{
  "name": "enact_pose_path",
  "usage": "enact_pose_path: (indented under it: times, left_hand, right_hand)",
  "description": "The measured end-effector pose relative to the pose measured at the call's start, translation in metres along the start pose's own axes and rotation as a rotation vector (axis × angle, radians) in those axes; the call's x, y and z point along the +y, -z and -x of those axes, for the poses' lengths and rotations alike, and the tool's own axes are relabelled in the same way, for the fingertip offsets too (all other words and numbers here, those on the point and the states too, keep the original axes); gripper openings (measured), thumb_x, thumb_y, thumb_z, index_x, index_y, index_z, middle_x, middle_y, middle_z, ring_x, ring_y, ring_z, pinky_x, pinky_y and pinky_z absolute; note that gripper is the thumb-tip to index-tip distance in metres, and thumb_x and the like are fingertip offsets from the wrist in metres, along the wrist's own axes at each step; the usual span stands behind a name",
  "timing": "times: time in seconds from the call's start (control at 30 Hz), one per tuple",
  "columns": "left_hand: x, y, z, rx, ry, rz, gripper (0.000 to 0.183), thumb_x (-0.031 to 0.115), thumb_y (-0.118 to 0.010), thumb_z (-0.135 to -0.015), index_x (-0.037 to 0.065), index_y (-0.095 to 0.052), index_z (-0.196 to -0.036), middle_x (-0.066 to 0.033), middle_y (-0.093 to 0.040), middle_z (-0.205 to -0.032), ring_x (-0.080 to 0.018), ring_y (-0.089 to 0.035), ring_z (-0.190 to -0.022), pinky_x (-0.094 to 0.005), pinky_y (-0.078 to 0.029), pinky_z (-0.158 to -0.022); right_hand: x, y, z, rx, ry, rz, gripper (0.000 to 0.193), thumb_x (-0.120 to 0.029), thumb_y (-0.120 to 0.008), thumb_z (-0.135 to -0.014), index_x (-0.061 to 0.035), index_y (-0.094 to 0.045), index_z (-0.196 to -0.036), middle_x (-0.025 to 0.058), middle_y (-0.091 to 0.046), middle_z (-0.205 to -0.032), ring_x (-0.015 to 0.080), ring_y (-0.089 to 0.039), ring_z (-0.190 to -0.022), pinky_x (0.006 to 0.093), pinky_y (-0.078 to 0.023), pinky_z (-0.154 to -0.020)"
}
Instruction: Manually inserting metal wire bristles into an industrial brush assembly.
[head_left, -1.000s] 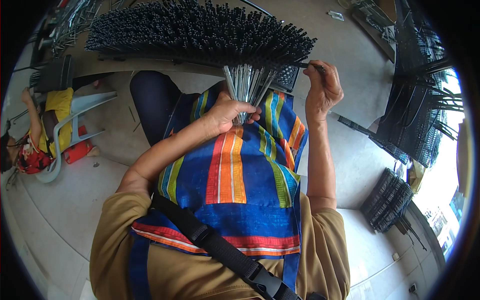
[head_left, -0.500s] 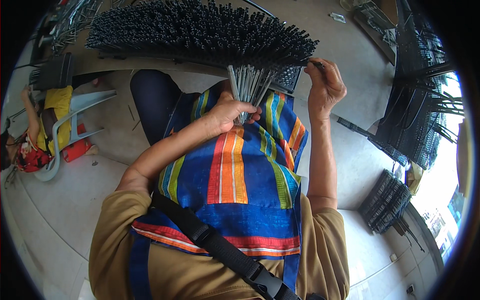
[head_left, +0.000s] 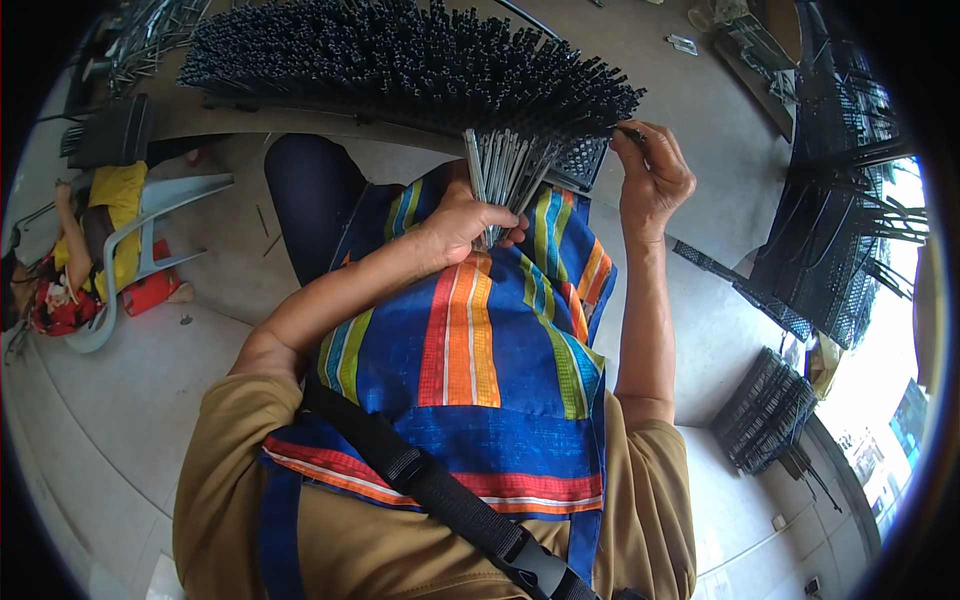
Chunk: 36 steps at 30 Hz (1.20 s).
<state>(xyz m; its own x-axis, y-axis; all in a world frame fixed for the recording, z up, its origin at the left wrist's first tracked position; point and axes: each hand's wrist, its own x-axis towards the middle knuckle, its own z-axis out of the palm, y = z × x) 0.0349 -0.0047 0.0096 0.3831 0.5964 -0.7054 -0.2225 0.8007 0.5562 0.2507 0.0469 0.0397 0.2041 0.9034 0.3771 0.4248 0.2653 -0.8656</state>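
Since little has shifted from half a second ago, the hold seems steady: in the head view, the left grip (head_left: 468, 222) clamps silvery rods (head_left: 494, 168), black rods (head_left: 400, 65) massed beyond; the right grip (head_left: 655, 182) pinches a dark piece (head_left: 634, 134).

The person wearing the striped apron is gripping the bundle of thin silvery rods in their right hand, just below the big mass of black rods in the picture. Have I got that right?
Not quite: the head view shows the left hand gripping the bundle of thin silvery rods, just below the mass of black rods.
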Motion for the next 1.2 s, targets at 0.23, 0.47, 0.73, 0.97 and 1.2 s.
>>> enact_pose_path:
  times: [0.23,0.47,0.73,0.97,1.2]
  left_hand:
    - [-0.001,0.001,-0.001,-0.008,0.003,0.013,0.018,-0.004,-0.063,-0.076,-0.004,-0.065,-0.093,-0.0153,-0.069,-0.082,-0.0227,-0.068,-0.068,-0.0330,-0.057,-0.061]
    - [-0.001,0.001,-0.002,-0.010,0.000,0.024,0.017,-0.004,-0.063,-0.075,-0.004,-0.065,-0.092,-0.0152,-0.069,-0.082,-0.0230,-0.068,-0.069,-0.0331,-0.057,-0.062]
    - [0.002,-0.001,0.000,-0.132,-0.054,0.077,0.022,-0.007,-0.062,-0.074,-0.002,-0.065,-0.095,-0.0145,-0.069,-0.082,-0.0238,-0.069,-0.070,-0.0333,-0.057,-0.064]
    - [0.002,-0.004,-0.004,-0.070,0.045,0.088,0.020,-0.003,-0.067,-0.078,-0.001,-0.064,-0.098,-0.0132,-0.069,-0.086,-0.0231,-0.069,-0.073,-0.0346,-0.059,-0.063]
    - [-0.006,-0.001,-0.010,0.067,-0.020,0.062,0.018,-0.006,-0.066,-0.076,-0.002,-0.063,-0.093,-0.0151,-0.068,-0.082,-0.0237,-0.069,-0.069,-0.0320,-0.057,-0.055]
  right_hand:
    - [-0.013,-0.006,0.002,0.029,-0.026,0.168,0.012,0.005,-0.071,-0.073,0.0003,-0.069,-0.085,0.0046,-0.065,-0.080,0.0090,-0.061,-0.067,0.0217,-0.049,-0.062]
    - [-0.004,-0.011,0.001,0.088,-0.024,0.062,0.013,0.005,-0.071,-0.073,-0.0010,-0.069,-0.084,0.0032,-0.063,-0.076,0.0097,-0.061,-0.065,0.0223,-0.049,-0.059]
    - [-0.024,-0.008,0.018,-0.125,-0.511,0.063,0.013,-0.002,-0.070,-0.076,0.0043,-0.065,-0.086,0.0042,-0.062,-0.069,0.0093,-0.057,-0.058,0.0233,-0.046,-0.054]
    - [-0.013,-0.019,0.043,-0.051,-0.750,-0.505,0.007,-0.004,-0.064,-0.084,0.0021,-0.064,-0.087,0.0054,-0.063,-0.069,0.0085,-0.053,-0.049,0.0214,-0.040,-0.046]
    - [0.001,0.008,0.017,0.346,-0.141,-0.206,0.011,0.004,-0.058,-0.087,0.0002,-0.060,-0.097,0.0048,-0.063,-0.077,0.0095,-0.062,-0.061,0.0215,-0.050,-0.055]
